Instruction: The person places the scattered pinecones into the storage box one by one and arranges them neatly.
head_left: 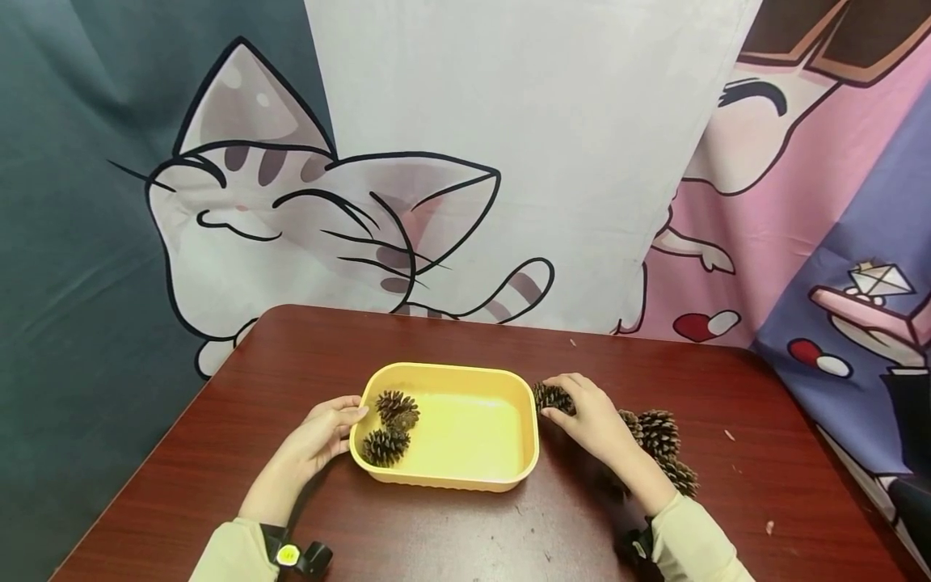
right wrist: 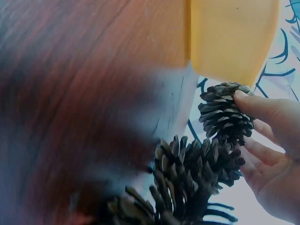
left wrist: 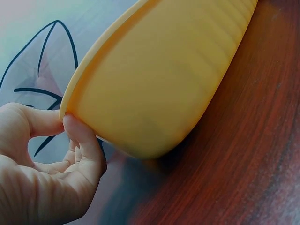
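Observation:
A yellow plastic tub (head_left: 473,432) stands on the table, with small brown pine cones (head_left: 386,446) bunched at its left end. My left hand (head_left: 316,436) pinches the tub's left rim between thumb and fingers; the left wrist view shows this grip on the rim (left wrist: 65,101) from outside. Just beyond the tub's right end, my right hand (head_left: 591,416) holds a pine cone (head_left: 551,397) between thumb and fingers. That pine cone (right wrist: 225,112) shows clearly in the right wrist view. More pine cones (head_left: 660,434) lie in a cluster beside the right forearm, which partly hides them.
The dark red wooden table (head_left: 465,529) carries small pale flakes (head_left: 769,528) at the right. Behind its far edge hangs a cloth backdrop (head_left: 575,121) printed with cartoon cats. In the right wrist view, clustered pine cones (right wrist: 187,164) sit close below the hand.

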### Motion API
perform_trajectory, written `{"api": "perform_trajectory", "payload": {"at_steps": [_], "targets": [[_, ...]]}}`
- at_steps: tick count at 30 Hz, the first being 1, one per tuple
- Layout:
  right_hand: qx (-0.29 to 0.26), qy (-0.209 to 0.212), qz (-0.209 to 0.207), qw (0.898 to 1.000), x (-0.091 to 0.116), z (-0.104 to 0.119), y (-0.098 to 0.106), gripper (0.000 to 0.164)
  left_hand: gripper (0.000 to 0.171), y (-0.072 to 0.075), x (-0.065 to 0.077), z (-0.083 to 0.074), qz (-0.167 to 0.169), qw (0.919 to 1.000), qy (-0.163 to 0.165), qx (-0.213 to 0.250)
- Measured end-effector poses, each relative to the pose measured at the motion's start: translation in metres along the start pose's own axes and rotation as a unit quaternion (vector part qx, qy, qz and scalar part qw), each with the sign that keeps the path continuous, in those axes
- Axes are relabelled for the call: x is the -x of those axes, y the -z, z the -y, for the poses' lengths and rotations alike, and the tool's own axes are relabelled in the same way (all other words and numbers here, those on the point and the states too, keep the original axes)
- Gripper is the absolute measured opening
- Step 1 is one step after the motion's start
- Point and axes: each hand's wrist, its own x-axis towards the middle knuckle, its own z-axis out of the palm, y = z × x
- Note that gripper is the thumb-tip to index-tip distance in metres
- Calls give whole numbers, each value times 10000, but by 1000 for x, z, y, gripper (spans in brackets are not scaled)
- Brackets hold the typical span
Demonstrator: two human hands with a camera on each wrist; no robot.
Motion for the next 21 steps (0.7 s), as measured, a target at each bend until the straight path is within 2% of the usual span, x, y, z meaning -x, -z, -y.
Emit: {"api": "perform_trajectory", "payload": {"at_steps": [4, 13, 21], "targets": [[56, 11, -131, 9999, 0, -1, 4, 39, 27, 1, 0, 0, 39, 10000, -18, 27], [83, 296, -756, 9967, 0, 2, 13, 41, 18, 2, -1, 3, 50, 9999, -80, 52], [-172, 553, -1399, 9885, -5, 10, 20, 45, 22, 1, 0, 2, 34, 10000, -19, 86]]}}
